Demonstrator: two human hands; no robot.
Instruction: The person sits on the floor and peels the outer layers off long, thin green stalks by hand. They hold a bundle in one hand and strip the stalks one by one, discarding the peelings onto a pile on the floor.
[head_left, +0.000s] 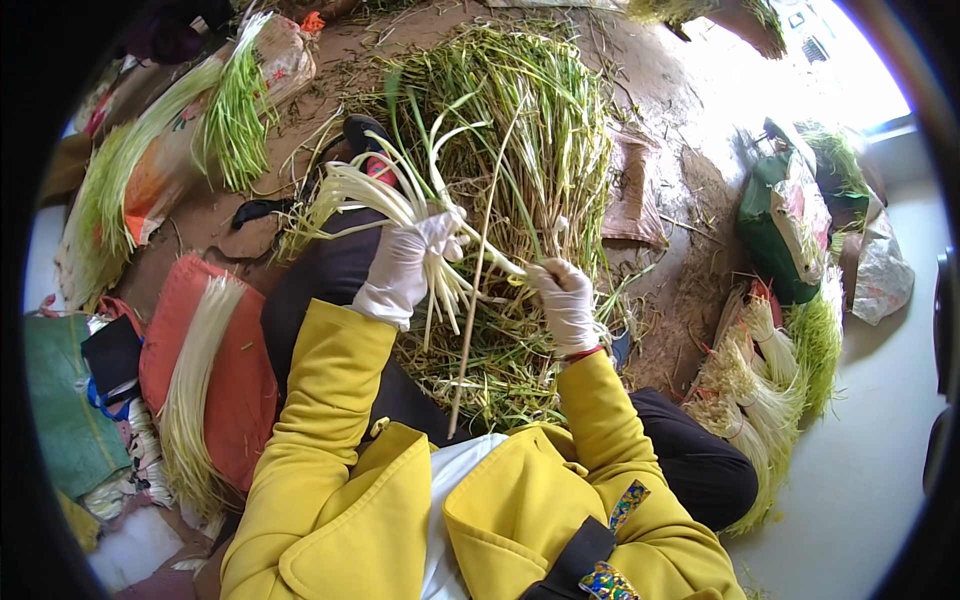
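My left hand (420, 255), in a white glove, grips a loose bunch of pale, blanched allium-like shoots (367, 191). Their cut white ends stick out below the fist and their tips fan to the upper left. My gloved right hand (562, 300) is to the right, its fingers curled at the lower end of a single leafy stalk (491, 251). That stalk slants from the left hand down to the right fingers, its green leaves rising above. A thin dry stick (480, 277) stands between the hands. Behind them lies a large heap of green and yellowed stalks (517, 135).
A red cushion-like sack (259, 360) at left bears a sheaf of pale shoots (199, 367). More shoots (240, 112) lie over sacks at upper left. Tied bundles (750, 375) rest beside my right knee. A green bag (772, 217) sits farther back, near a pink sack (634, 191).
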